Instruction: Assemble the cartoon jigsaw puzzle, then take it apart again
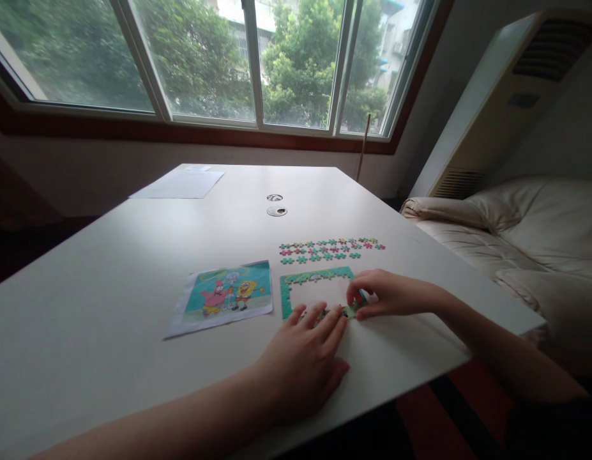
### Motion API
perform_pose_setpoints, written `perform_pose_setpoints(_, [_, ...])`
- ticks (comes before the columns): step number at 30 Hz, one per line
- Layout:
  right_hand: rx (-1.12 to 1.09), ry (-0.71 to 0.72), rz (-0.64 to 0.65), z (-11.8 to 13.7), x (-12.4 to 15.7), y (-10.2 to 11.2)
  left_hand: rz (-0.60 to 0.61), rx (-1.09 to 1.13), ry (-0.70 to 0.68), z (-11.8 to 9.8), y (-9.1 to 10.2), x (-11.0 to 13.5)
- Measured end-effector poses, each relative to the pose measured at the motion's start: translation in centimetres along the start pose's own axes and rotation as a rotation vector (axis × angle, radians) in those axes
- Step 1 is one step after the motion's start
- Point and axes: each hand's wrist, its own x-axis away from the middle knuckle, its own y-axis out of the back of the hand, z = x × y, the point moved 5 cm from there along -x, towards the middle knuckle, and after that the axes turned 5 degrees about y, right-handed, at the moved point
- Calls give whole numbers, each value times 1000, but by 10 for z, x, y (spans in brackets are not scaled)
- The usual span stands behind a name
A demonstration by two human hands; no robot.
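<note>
- The left hand (305, 354) is lying palm down with its fingers apart, and its fingertips are covering part of the near edge of the puzzle (285, 297).
- The right hand (386, 294) is bending its thumb and fingers close together at the puzzle's near right corner; I cannot tell whether it is gripping a loose piece or just touching the border.
- The puzzle is lying flat on the white table (108, 287), its green border framing a pale, unfilled middle.
- Loose pieces (315, 258) are sitting in three rows just beyond the puzzle, mostly green, with some pink and yellow ones.
- A printed picture (228, 294) of cartoon figures is lying just left of the puzzle.
- White paper (175, 186) is resting at the table's far left corner, and two round fittings (277, 211) are showing near the far middle.
- Beyond the table, a thin stick (364, 147) is standing below the window (296, 70), and a pale couch (487, 217) is filling the right side.
</note>
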Motion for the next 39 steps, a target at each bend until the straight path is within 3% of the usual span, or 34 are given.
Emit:
perform_pose_setpoints(26, [12, -7, 9, 1, 0, -2, -34, -16, -60, 3, 4, -7])
perform_pose_setpoints(33, [-2, 22, -36, -10, 2, 16, -28, 2, -62, 3, 6, -5])
perform_pose_setpoints(36, [17, -15, -71, -23, 8, 25, -20, 0, -33, 10, 16, -3])
perform_pose_setpoints(39, [23, -64, -10, -34, 14, 23, -47, -46, 80, 33, 31, 1])
